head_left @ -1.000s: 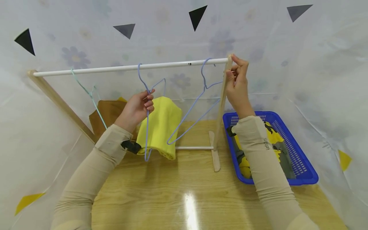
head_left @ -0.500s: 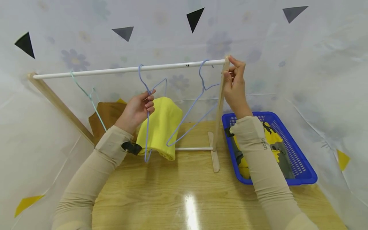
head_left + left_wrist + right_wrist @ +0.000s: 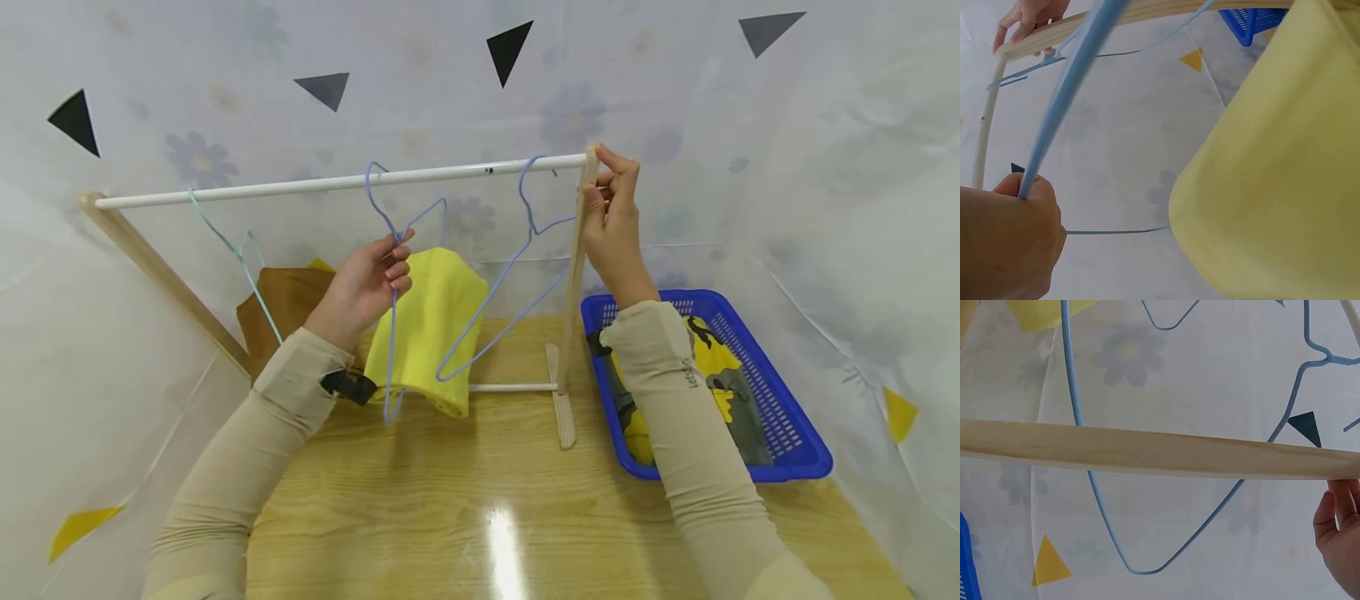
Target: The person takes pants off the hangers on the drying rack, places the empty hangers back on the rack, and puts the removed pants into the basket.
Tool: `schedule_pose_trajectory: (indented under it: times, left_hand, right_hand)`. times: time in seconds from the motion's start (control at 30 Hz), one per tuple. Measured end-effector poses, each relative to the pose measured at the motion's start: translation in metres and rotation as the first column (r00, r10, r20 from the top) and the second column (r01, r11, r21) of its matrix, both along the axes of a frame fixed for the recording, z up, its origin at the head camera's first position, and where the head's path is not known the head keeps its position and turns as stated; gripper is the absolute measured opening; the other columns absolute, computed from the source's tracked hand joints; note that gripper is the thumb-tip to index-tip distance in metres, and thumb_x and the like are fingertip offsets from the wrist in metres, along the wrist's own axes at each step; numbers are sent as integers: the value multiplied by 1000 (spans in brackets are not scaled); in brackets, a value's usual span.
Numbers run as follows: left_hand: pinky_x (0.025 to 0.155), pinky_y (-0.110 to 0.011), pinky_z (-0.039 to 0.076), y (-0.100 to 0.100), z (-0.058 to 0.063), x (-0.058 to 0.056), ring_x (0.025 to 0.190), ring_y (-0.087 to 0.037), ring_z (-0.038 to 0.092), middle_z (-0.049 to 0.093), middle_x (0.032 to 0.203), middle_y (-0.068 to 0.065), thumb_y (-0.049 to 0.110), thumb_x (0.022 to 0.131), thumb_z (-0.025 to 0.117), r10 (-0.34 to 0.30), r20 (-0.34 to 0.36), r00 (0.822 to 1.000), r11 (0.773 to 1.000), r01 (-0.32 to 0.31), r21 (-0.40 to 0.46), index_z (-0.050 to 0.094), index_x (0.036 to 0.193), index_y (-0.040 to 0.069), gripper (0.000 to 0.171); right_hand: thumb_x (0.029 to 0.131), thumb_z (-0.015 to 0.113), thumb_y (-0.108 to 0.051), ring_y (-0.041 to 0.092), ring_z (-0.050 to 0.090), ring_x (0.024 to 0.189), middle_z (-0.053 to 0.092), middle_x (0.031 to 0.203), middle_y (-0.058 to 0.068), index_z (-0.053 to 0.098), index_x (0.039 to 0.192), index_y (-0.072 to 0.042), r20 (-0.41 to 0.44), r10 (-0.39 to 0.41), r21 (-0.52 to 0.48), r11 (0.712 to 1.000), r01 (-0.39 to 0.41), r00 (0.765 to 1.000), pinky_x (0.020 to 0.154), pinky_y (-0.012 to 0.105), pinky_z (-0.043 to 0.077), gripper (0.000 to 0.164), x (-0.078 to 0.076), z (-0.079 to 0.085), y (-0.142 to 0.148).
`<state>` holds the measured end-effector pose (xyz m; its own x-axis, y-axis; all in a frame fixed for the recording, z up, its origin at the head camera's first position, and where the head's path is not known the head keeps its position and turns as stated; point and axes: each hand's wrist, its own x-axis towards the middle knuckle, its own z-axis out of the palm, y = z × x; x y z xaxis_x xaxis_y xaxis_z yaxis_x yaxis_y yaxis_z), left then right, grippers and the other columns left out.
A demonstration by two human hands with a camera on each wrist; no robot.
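My left hand (image 3: 367, 279) pinches a blue wire hanger (image 3: 392, 350) at its neck, the hook at the white rod of a clothes rack. A folded yellow cloth (image 3: 427, 325) hangs over this hanger; in the left wrist view the yellow cloth (image 3: 1272, 175) fills the right side. My right hand (image 3: 618, 229) grips the top of the rack's right wooden post (image 3: 573, 292); the right wrist view shows the thumb and fingers of my right hand (image 3: 1341, 531) at this post (image 3: 1147, 450). Just left of the post, a second blue hanger (image 3: 495, 287) hangs bare from the rod (image 3: 442, 173).
A mint-green hanger (image 3: 251, 271) hangs at the rod's left, before a brown cloth (image 3: 281, 304). On the wooden table (image 3: 420, 517), right of the rack, stands a blue basket (image 3: 802, 433) with yellow, grey and black camouflage clothing (image 3: 716, 362). A patterned sheet (image 3: 450, 67) hangs behind.
My left hand has shifted slightly right with the hanger and yellow cloth, and the hook stands a little higher over the rod. My right hand keeps its grip on the post.
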<state>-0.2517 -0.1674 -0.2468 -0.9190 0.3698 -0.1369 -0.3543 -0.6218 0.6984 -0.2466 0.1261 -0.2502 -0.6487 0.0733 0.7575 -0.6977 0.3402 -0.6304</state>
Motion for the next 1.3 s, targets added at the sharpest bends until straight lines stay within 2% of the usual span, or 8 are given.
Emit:
schedule_pose_trajectory:
  times: [0.13, 0.33, 0.53, 0.67, 0.83, 0.97, 1.2, 1.3]
  left_hand:
    - [46, -20, 22, 1, 2, 2, 51, -10, 21, 40, 71, 0, 20, 95, 40, 12, 6, 1000, 1000, -12, 15, 37, 127, 6, 35]
    - [46, -20, 21, 3, 2, 7, 52, -10, 21, 40, 72, -1, 19, 95, 40, 19, -5, 1000, 999, -19, 29, 37, 128, 5, 35]
    - [45, -20, 22, 4, 1, 9, 51, -10, 23, 41, 70, 0, 18, 95, 41, 11, -36, 999, 999, -10, 36, 36, 127, 5, 35]
    - [45, -20, 22, 5, 3, 11, 51, -11, 23, 39, 70, -1, 17, 95, 42, 21, -34, 999, 999, -19, 47, 37, 127, 4, 35]
    - [46, -20, 22, 5, 3, 12, 52, -11, 22, 38, 72, -1, 16, 94, 42, 27, -38, 999, 998, -25, 52, 41, 122, 3, 31]
    - [46, -20, 22, 5, 1, 13, 52, -11, 22, 39, 72, -1, 16, 95, 41, 15, -51, 999, 998, -12, 63, 38, 126, 3, 34]
    - [46, -22, 22, 6, -2, 16, 53, -12, 21, 40, 73, -2, 15, 94, 42, -24, -73, 997, 996, 30, 88, 41, 122, 2, 31]
    - [46, -22, 22, 8, -2, 17, 52, -12, 21, 39, 74, -2, 15, 94, 42, -33, -70, 997, 994, 40, 100, 43, 118, 1, 27]
  right_hand:
    - [94, 32, -9, 32, 46, 83, 43, 98, 21, 24, 130, -12, 1, 2, -2, 1000, -2, 1000, 69, 26, 41, 37, -1, 0, -1]
    - [94, 32, -10, 28, 46, 82, 43, 97, 19, 24, 130, -12, -3, -15, 4, 1000, 15, 1000, 69, 25, 41, 37, -4, -1, 0]
    - [94, 33, -15, 21, 47, 82, 44, 97, 13, 23, 131, -18, -25, -15, 8, 1000, 16, 1000, 68, 25, 41, 39, -25, -13, 8]
    - [94, 33, -18, 19, 47, 81, 45, 95, 10, 23, 132, -21, -43, -16, 16, 1000, 17, 999, 67, 26, 41, 39, -28, -17, 10]
    - [94, 33, -19, 23, 48, 82, 44, 94, 8, 23, 131, -24, -39, -22, 14, 1000, 23, 999, 68, 26, 42, 39, -29, -19, 11]
    - [94, 33, -18, 26, 48, 83, 44, 96, 10, 23, 132, -21, -24, -17, 12, 1000, 17, 1000, 69, 26, 42, 39, -28, -17, 11]
    - [94, 32, -13, 32, 46, 86, 43, 97, 21, 23, 131, -13, 4, -3, 1, 1000, 3, 1000, 71, 28, 41, 39, -11, -6, 4]
    - [94, 31, -12, 30, 46, 86, 43, 98, 21, 24, 131, -13, 15, -6, -2, 1000, 7, 1000, 71, 28, 41, 38, -8, -4, 3]
